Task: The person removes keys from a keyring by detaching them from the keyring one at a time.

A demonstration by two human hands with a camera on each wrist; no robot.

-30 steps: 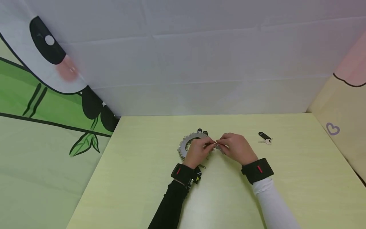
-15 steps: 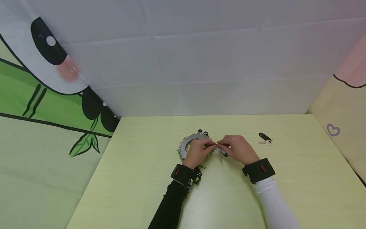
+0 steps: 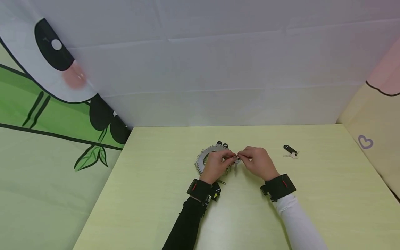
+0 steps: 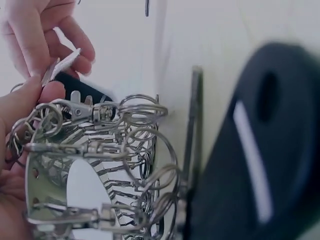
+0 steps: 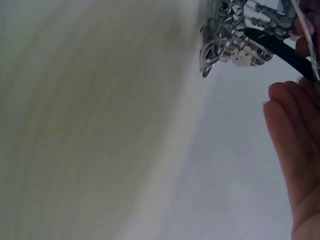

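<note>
A grey ring-shaped holder (image 3: 204, 153), lined with swivel clasps and split rings, lies under and behind my left hand (image 3: 215, 166). My left thumb and fingers pinch a small keychain just right of the holder. Opposite, my right hand (image 3: 257, 162) pinches the same keychain with thumb and fingertips. In the left wrist view a flat silver piece (image 4: 65, 65), seemingly a key, shows between the fingers, with a black tag (image 4: 85, 90) beneath it. The right wrist view shows a black tag (image 5: 285, 52) beside the clasps (image 5: 225, 35). The exact grip point is hidden by fingers.
Another keychain with a black tag (image 3: 290, 149) and a silver key (image 3: 293, 155) lies to the right on the pale wooden table (image 3: 312, 194). Black tags (image 3: 222, 144) poke out behind the holder. A large black tag (image 4: 260, 140) stands close to the left wrist camera.
The black tag that hung below my right hand half a second ago has swung out of sight in the head view. My right wrist has shifted slightly left; my left hand stays nearly still.
</note>
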